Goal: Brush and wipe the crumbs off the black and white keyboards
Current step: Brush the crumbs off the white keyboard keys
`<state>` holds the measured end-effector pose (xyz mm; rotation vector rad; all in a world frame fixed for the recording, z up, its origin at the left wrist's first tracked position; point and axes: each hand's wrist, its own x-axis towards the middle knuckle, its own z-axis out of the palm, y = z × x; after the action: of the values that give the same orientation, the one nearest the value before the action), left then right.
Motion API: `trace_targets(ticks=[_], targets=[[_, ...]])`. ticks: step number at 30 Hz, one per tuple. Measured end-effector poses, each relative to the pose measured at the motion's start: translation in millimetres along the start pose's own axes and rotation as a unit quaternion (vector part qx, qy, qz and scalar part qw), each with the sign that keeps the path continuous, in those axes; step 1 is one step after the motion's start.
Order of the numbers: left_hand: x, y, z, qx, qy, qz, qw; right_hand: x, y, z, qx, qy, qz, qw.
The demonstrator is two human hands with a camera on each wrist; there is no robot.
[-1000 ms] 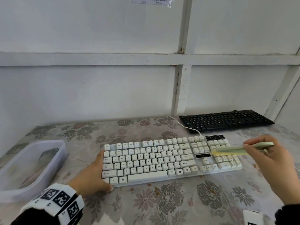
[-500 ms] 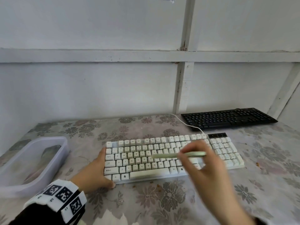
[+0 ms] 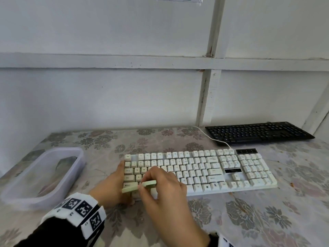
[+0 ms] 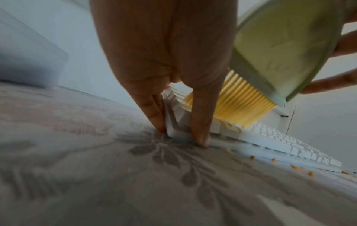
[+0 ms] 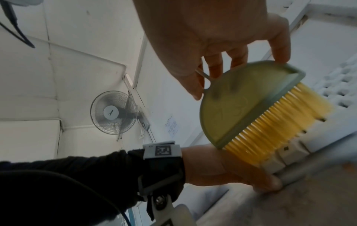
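A white keyboard (image 3: 204,172) lies across the middle of the flowered table, with a black keyboard (image 3: 258,132) behind it at the right. My left hand (image 3: 114,186) braces the white keyboard's front left corner, its straight fingers (image 4: 154,113) pressed against the edge. My right hand (image 3: 156,184) grips a pale green brush (image 3: 138,187) over the keys at the left end. In the wrist views, the brush (image 5: 241,99) has its yellow bristles (image 4: 237,97) down on the keys. Orange crumbs (image 4: 311,173) lie on the cloth along the keyboard's front edge.
A clear plastic container (image 3: 44,175) stands at the table's left side. The white cable (image 3: 211,138) runs from the white keyboard back to the wall. A few crumbs (image 3: 292,184) lie on the cloth right of the white keyboard. A fan (image 5: 114,112) hangs on the wall.
My right hand has swept the brush from the white keyboard's right end across to its left end. The left hand has stayed on the front left corner.
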<state>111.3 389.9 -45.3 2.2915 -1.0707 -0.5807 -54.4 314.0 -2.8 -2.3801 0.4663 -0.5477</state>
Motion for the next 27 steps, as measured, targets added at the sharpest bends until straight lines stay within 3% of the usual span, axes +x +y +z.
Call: trace_targets(ticks=[3, 7, 11, 14, 17, 19, 23, 27], targets=[[3, -6, -1, -0.020, -0.017, -0.008, 1.000, 0, 6, -11, -0.041, 0.010, 0.033, 0.999], [3, -7, -1, -0.029, -0.024, -0.012, 0.999, 1, 6, -16, -0.081, 0.117, 0.006, 0.990], [2, -6, 0, -0.033, -0.007, -0.010, 0.999, -2, -6, -17, 0.048, 0.036, 0.005, 0.998], [3, -6, 0, -0.041, -0.014, -0.016, 0.999, 1, -2, -20, 0.003, 0.024, 0.026, 0.999], [5, -7, 0, -0.036, -0.029, -0.030, 0.998, 6, 9, -24, -0.062, 0.079, 0.045, 0.994], [5, -6, 0, -0.029, -0.030, -0.029, 0.999, 6, 10, -28, -0.044, 0.142, 0.011, 0.989], [5, -7, 0, -0.028, -0.027, -0.029, 0.999, 1, 11, -27, 0.060, 0.077, 0.021, 0.995], [5, -10, 0, -0.026, -0.023, -0.020, 0.999, -2, 29, -36, -0.019, 0.108, 0.055, 0.992]])
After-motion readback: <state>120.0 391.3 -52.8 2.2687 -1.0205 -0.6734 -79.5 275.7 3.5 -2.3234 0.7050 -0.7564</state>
